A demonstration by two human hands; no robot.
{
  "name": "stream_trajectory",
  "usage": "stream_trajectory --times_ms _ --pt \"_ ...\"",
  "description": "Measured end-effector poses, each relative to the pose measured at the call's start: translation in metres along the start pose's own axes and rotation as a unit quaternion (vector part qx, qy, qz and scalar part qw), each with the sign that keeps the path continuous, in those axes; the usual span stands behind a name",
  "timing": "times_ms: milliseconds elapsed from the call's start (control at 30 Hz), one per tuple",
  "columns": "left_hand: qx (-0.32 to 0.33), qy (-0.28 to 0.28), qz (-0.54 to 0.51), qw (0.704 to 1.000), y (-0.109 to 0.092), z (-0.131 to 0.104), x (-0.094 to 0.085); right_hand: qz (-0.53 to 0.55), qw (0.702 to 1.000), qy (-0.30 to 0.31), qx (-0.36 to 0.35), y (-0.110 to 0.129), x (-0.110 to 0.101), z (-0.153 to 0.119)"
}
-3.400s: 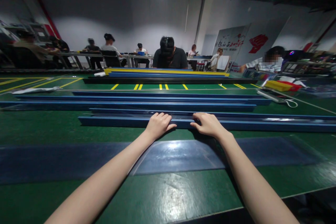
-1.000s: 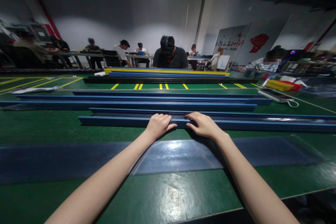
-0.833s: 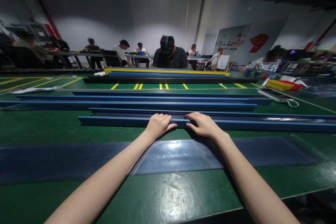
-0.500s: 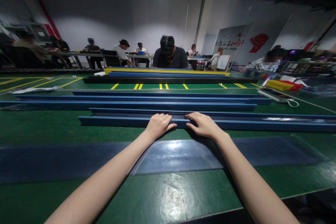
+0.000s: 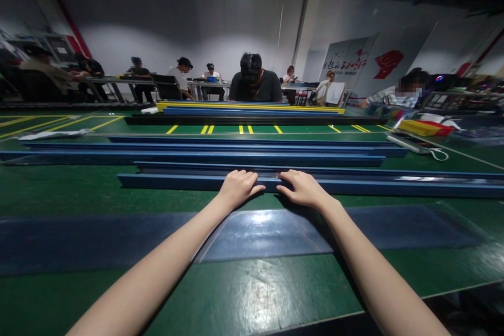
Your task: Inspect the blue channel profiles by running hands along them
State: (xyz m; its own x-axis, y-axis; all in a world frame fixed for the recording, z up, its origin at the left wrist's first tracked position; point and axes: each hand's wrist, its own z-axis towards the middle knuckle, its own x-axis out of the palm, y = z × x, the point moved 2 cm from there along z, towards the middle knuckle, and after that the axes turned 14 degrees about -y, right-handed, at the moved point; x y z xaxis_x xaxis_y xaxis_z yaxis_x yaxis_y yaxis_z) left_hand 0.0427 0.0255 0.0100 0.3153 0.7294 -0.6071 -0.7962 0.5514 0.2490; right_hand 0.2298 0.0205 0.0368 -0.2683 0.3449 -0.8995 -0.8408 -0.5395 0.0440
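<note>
A long blue channel strip [image 5: 181, 182], with raised long edges and a hollow between them, lies crosswise on the green table. My left hand [image 5: 237, 188] grips its near wall, fingers hooked over the top and thumb along the front. Just to the right, my right hand [image 5: 301, 187] pinches the same wall, fingers over the edge and thumb in front. A short gap separates the two hands. The fingertips inside the channel are partly hidden. In front of the strip, a clear bluish plastic sheet [image 5: 271, 233] lies flat beneath my forearms.
Behind are more blue strips [image 5: 205, 156], a black strip [image 5: 252, 120] and a yellow strip [image 5: 252, 105]. To the right lie a white device with a cord loop [image 5: 417, 144] and a yellow packet [image 5: 417, 127]. A person [image 5: 255, 81] sits opposite; several others sit farther back.
My right hand has shifted slightly to the left along the strip, its thumb nearer my left hand. My left hand and the strips look unmoved.
</note>
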Motion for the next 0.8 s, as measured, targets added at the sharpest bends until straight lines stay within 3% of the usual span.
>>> stream_trajectory --times_ms 800 --pt "-0.007 -0.007 0.025 1.000 -0.0009 0.0011 0.0001 0.013 0.999 -0.040 -0.010 -0.0028 -0.0034 0.0002"
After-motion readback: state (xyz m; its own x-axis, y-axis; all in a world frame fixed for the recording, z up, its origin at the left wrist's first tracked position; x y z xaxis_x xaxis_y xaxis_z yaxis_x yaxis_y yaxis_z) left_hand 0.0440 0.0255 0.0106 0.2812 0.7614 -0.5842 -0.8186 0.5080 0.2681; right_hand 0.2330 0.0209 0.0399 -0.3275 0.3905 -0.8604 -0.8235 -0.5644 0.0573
